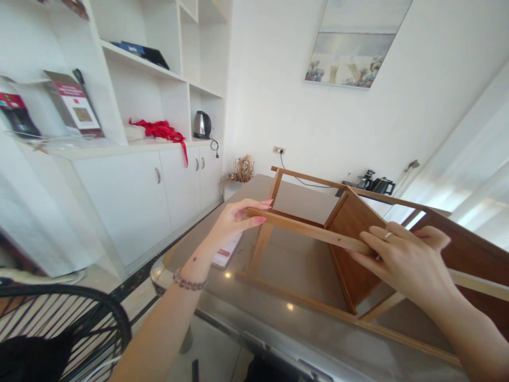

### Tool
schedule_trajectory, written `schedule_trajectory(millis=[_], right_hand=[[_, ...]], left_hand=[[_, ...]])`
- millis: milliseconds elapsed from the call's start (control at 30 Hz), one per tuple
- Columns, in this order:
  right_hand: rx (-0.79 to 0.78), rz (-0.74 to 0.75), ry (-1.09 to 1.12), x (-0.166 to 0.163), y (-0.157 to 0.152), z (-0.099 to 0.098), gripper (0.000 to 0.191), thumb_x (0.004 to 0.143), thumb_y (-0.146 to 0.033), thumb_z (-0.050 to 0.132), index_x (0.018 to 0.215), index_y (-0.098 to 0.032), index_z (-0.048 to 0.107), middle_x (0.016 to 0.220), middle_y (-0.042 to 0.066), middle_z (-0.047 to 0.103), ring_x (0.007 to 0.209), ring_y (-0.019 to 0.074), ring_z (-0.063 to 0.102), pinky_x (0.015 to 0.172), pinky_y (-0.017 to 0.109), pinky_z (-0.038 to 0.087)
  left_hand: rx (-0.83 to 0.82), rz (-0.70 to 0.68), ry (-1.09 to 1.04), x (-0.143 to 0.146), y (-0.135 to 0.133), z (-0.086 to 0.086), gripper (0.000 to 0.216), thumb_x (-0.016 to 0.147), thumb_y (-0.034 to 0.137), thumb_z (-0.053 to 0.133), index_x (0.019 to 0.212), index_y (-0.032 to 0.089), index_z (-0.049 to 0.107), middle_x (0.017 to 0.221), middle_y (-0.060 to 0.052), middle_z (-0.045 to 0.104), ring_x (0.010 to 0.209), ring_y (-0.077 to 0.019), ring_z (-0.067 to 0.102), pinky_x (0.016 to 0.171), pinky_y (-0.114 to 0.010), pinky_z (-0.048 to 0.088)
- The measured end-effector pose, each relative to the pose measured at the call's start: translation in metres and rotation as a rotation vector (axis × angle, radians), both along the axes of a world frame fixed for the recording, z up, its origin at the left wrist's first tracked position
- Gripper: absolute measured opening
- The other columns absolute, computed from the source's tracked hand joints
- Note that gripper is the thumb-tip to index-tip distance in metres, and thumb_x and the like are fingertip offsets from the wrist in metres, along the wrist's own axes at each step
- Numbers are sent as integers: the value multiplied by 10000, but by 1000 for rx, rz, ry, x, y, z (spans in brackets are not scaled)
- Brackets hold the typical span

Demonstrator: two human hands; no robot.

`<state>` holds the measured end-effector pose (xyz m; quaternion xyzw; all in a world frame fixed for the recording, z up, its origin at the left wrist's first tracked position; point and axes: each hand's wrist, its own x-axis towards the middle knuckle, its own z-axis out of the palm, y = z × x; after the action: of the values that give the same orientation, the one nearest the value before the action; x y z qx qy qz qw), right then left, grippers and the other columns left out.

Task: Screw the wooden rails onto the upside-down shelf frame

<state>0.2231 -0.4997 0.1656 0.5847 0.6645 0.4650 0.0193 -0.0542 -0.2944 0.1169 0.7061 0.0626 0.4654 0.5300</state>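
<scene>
A wooden frame piece of furniture (302, 225), with pale slats and dark brown panels, lies on its side on a grey-brown table (294, 265). My left hand (234, 223) grips the left end of the upper pale slat, fingers closed round it. My right hand (401, 254) rests on the right part of the same slat, fingers stretched along the wood by the brown panel (350, 233), a ring on one finger. A white and red card or phone (226, 253) lies on the table under my left hand.
White cabinets and shelves (159, 175) stand at the left with a kettle (202, 125), red cloth (161, 129) and boxes. A black fan (59, 329) sits at lower left. Dried plant (242, 170) and black kettles (377, 184) stand beyond the table by the wall.
</scene>
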Motion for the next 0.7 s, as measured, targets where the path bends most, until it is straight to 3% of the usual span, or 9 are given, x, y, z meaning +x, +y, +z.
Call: schedule_trajectory(millis=[200,367,567,700], right_hand=[[17,-6,-2,-2,-1,-1,356,957,-483,424,731,-212,470,670,15,521,789,215,510,610,308,220],[9,24,81,-1,-2,-1,376,940,-536,431,762,-215,508,696,32,568,775,219,506,603,319,255],[58,89,358,-7,-17,-6,555,861,-669,469,1118,-183,544,969,96,630,878,267,487,753,385,355],[87,134,740,-30,-35,-22,372,995,-405,273,1238,-231,493,979,68,532,859,219,444,811,397,328]], left_hand=[[22,-20,10,0,4,0,249,738,254,739,978,192,718,1159,-73,702,1159,-166,628,1067,-344,462],[142,11,-81,5,7,-6,200,748,221,729,948,212,727,1081,-47,721,1123,-128,626,1078,-314,440],[93,26,-72,6,4,-7,181,742,245,735,917,199,722,1056,-54,724,1079,-144,648,1032,-314,479],[49,31,-63,6,3,-7,171,732,246,745,897,213,721,1068,-40,728,1092,-150,651,1025,-311,491]])
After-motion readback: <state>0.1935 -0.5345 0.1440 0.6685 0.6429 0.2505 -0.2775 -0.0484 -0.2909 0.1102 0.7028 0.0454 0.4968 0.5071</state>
